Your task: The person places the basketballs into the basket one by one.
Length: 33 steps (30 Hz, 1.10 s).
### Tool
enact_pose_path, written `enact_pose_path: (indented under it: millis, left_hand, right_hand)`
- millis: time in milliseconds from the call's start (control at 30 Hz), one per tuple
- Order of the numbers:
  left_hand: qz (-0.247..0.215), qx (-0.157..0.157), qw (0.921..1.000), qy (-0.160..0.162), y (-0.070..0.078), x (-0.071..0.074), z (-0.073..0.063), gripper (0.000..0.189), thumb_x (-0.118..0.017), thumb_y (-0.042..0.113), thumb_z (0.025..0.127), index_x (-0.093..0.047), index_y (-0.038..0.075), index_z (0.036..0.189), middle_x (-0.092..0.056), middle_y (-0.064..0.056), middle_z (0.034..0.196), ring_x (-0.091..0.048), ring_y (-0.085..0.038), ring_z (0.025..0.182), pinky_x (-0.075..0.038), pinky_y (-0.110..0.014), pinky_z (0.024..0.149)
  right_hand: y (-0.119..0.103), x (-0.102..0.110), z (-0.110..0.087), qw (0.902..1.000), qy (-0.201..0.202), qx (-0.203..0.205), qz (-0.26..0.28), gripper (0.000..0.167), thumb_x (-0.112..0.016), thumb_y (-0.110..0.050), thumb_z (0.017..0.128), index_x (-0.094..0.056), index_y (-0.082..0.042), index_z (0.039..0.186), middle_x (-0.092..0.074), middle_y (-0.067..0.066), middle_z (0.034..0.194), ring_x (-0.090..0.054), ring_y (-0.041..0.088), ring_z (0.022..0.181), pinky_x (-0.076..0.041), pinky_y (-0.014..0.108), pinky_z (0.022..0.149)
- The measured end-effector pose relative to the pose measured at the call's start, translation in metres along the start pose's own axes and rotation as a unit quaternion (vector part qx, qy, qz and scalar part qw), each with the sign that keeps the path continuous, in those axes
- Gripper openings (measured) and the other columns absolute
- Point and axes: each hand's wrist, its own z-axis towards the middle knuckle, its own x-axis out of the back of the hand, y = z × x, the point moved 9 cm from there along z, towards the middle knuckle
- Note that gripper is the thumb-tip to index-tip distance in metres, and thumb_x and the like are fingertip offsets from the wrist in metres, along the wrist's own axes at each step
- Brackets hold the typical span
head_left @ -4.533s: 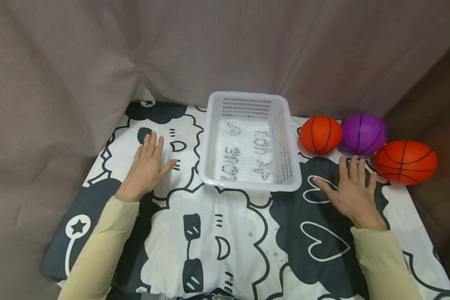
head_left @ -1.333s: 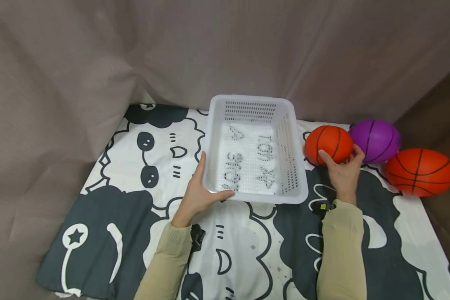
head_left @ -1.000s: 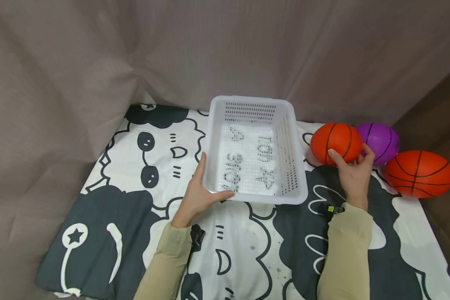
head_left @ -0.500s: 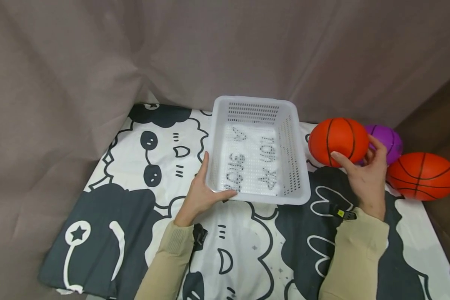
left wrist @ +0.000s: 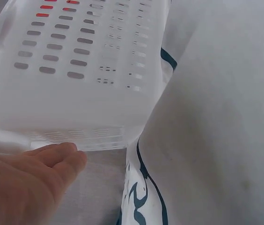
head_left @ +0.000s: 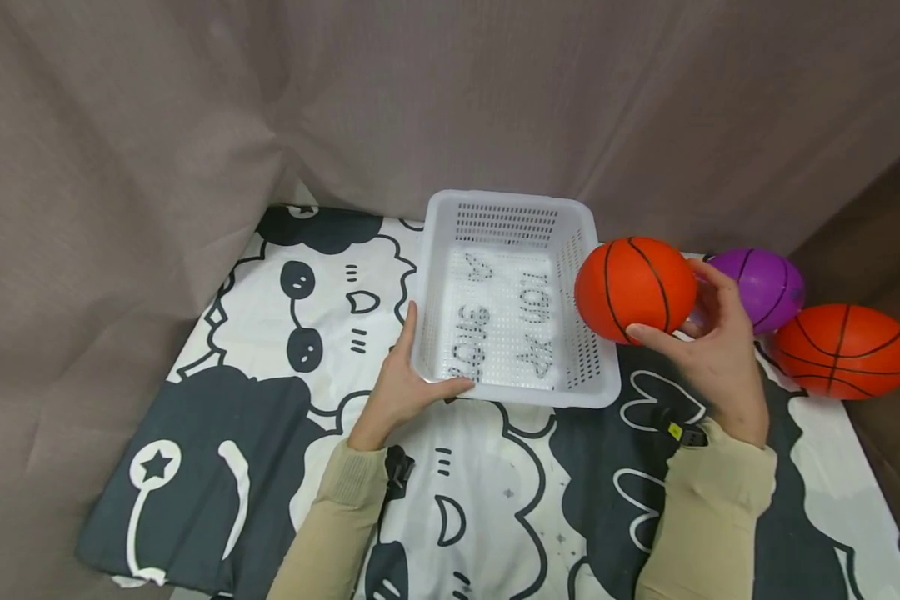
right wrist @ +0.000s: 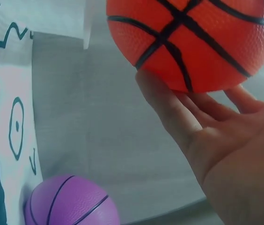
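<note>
My right hand [head_left: 723, 358] holds an orange toy basketball [head_left: 633, 283], thumb on its near side and fingers on its right. In the head view the ball overlaps the right rim of a white plastic basket [head_left: 521, 397]. The right wrist view shows the fingertips [right wrist: 153, 86] against the ball's lower surface. My left hand [head_left: 401, 396] grips the basket's near left corner, its thumb at the near rim and its fingers along the left wall. In the left wrist view those fingers [left wrist: 71, 159] lie against the perforated wall. The basket has nothing inside.
A purple ball [head_left: 761, 287] and another orange ball [head_left: 843, 352] lie to the right of my right hand. A black-and-white cartoon cloth [head_left: 487, 500] covers the table. Grey-brown curtains [head_left: 450, 100] hang behind and at both sides.
My right hand has taken hold of the nearest orange ball, raised it and brought it left to the basket's rim. My left hand earlier moved right to the basket and has stayed there.
</note>
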Motion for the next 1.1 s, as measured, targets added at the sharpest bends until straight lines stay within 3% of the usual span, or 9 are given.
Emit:
enact_pose_path:
  millis: [400, 567, 733, 833, 933, 1033, 1100]
  left_hand:
    - [0.003, 0.004, 1.0, 0.005, 0.002, 0.001, 0.0, 0.135, -0.092, 0.041, 0.062, 0.002, 0.026, 0.157, -0.029, -0.004, 0.156, -0.046, -0.03, 0.126, -0.033, -0.05, 0.106]
    - [0.003, 0.008, 1.0, 0.003, 0.002, 0.001, 0.0, 0.136, -0.092, 0.042, 0.061, 0.002, 0.024, 0.157, -0.028, -0.004, 0.157, -0.047, -0.031, 0.125, -0.034, -0.05, 0.106]
    - [0.002, 0.011, 0.9999, 0.001, 0.002, 0.0, -0.001, 0.136, -0.092, 0.043, 0.061, 0.003, 0.028, 0.157, -0.028, -0.003, 0.157, -0.049, -0.031, 0.124, -0.034, -0.049, 0.106]
    - [0.002, 0.012, 0.9999, 0.001, 0.003, 0.0, -0.001, 0.136, -0.092, 0.044, 0.061, 0.002, 0.028, 0.157, -0.027, -0.001, 0.157, -0.048, -0.031, 0.124, -0.034, -0.049, 0.106]
    - [0.004, 0.013, 0.9999, 0.002, 0.003, 0.001, -0.001, 0.135, -0.092, 0.044, 0.061, 0.002, 0.027, 0.157, -0.026, 0.0, 0.157, -0.048, -0.03, 0.124, -0.034, -0.049, 0.106]
    - [0.001, 0.013, 0.9999, 0.003, 0.003, 0.001, -0.001, 0.134, -0.092, 0.043, 0.062, 0.002, 0.028, 0.157, -0.025, 0.0, 0.158, -0.046, -0.029, 0.125, -0.034, -0.049, 0.106]
    - [-0.001, 0.014, 0.9999, 0.002, 0.002, 0.0, -0.002, 0.134, -0.091, 0.043, 0.062, 0.002, 0.029, 0.157, -0.025, 0.001, 0.158, -0.046, -0.028, 0.126, -0.033, -0.048, 0.106]
  right_hand:
    - [-0.028, -0.025, -0.008, 0.9948, -0.077, 0.06, -0.029, 0.098, -0.089, -0.018, 0.07, -0.033, -0.034, 0.15, -0.046, 0.002, 0.144, -0.045, 0.023, 0.124, -0.043, 0.016, 0.084]
    - [-0.031, -0.038, -0.012, 0.9901, -0.111, 0.071, -0.047, 0.101, -0.091, -0.022, 0.067, -0.034, -0.037, 0.149, -0.047, -0.001, 0.142, -0.043, 0.022, 0.124, -0.043, 0.015, 0.086]
    - [-0.032, -0.047, -0.016, 0.9867, -0.138, 0.064, -0.057, 0.1, -0.092, -0.029, 0.066, -0.035, -0.039, 0.148, -0.046, -0.003, 0.141, -0.043, 0.021, 0.124, -0.042, 0.014, 0.085]
    - [-0.032, -0.052, -0.018, 0.9844, -0.156, 0.053, -0.063, 0.1, -0.091, -0.033, 0.066, -0.034, -0.038, 0.149, -0.045, -0.003, 0.142, -0.045, 0.021, 0.122, -0.045, 0.022, 0.088]
    - [-0.033, -0.06, -0.019, 0.9812, -0.178, 0.049, -0.058, 0.102, -0.091, -0.034, 0.065, -0.034, -0.035, 0.149, -0.043, -0.002, 0.145, -0.045, 0.023, 0.123, -0.047, 0.04, 0.094]
    - [-0.033, -0.067, -0.019, 0.9778, -0.199, 0.045, -0.048, 0.104, -0.092, -0.034, 0.064, -0.034, -0.031, 0.15, -0.041, 0.0, 0.148, -0.043, 0.026, 0.126, -0.042, 0.055, 0.097]
    - [-0.032, -0.069, -0.019, 0.9764, -0.208, 0.041, -0.045, 0.104, -0.092, -0.033, 0.064, -0.034, -0.03, 0.15, -0.04, 0.0, 0.148, -0.042, 0.028, 0.128, -0.04, 0.058, 0.099]
